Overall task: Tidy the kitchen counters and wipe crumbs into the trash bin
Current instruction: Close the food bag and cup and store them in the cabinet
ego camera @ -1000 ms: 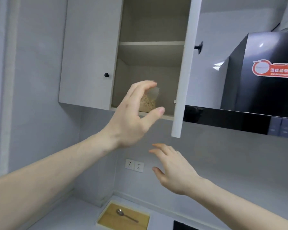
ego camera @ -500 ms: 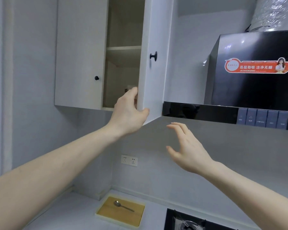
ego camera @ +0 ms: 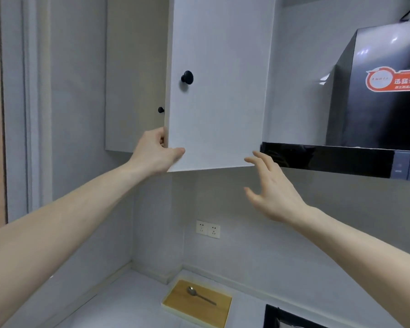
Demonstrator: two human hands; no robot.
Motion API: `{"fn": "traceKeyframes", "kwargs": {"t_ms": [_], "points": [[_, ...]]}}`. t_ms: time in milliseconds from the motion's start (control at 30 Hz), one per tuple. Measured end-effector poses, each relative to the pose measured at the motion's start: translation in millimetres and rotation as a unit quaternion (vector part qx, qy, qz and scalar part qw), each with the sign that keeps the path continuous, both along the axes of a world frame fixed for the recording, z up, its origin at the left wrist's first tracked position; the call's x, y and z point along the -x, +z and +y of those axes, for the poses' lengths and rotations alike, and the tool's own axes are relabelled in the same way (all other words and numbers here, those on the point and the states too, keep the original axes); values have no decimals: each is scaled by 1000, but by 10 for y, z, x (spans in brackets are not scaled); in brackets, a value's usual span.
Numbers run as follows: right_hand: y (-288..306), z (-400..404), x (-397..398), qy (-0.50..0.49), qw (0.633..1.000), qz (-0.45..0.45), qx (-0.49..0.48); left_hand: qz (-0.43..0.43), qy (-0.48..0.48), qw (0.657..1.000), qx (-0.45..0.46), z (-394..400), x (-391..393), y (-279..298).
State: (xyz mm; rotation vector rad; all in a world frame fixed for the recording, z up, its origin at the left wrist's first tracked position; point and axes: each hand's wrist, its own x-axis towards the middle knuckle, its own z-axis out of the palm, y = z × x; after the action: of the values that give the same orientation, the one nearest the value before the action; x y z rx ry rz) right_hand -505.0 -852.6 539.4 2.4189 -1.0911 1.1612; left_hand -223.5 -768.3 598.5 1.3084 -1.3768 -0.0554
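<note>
Head view, looking up at wall cabinets. Centre of frame: white cabinet door [ego camera: 218, 91] w/ black round knob [ego camera: 187, 77] near its left edge, door nearly flat to the camera. Left hand [ego camera: 155, 151], centre-left, grips the door's lower left corner: fingers curled round the left edge and out of sight behind it, thumb pressed flat on the front face just above the bottom edge. Left forearm runs down to lower left corner of frame. Right hand [ego camera: 273, 192], centre-right, is spread wide, fingers straight and apart, holding nothing; its fingertips sit just at the door's lower right corner, can't tell if they touch it. Right forearm runs down to lower right of frame. Behind the door at left, a second cabinet door [ego camera: 133, 74] is closed, w/ a smaller black knob [ego camera: 161, 110] showing just beside the first door's edge. Right side of frame: black range hood [ego camera: 374, 110] w/ orange-red sticker [ego camera: 393, 81] at upper right and grey buttons [ego camera: 407, 165] on its lower strip. Below centre on the grey wall: white double socket [ego camera: 207, 229]. Bottom of frame: pale counter [ego camera: 118, 301] w/ a wooden tray [ego camera: 197, 304] lying on it, and a metal spoon [ego camera: 200, 295] lying in the tray. Dark stove corner [ego camera: 279, 318] at bottom, right of tray.
</note>
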Motion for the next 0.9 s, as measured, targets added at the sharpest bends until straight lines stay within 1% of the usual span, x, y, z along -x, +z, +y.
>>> {"fn": "traceKeyframes", "kwargs": {"t_ms": [167, 367, 467, 600, 700, 800, 900], "points": [[157, -374, -299, 1, 1000, 13, 28, -5, 15, 1000, -18, -316, -478, 6], [387, -916, -564, -55, 996, 59, 46, -14, 38, 999, -36, -849, -1015, -7], [434, -1183, -663, -79, 994, 59, 45, -21, 35, 998, -45, -1144, -1209, -10], [399, -1520, -737, -122, 988, 64, 67, 16, 10, 1000, -20, -1587, -1399, -114], [331, -1767, -767, -168, 978, 102, 71, 59, -13, 998, -8, -1886, -1461, -195], [252, -1972, -747, -202, 966, 137, 86, 42, 15, 999, -15, -2098, -1518, -200], [195, -2130, -746, -221, 957, 152, 109, 12, 27, 999, -24, -2264, -1573, -171]]}}
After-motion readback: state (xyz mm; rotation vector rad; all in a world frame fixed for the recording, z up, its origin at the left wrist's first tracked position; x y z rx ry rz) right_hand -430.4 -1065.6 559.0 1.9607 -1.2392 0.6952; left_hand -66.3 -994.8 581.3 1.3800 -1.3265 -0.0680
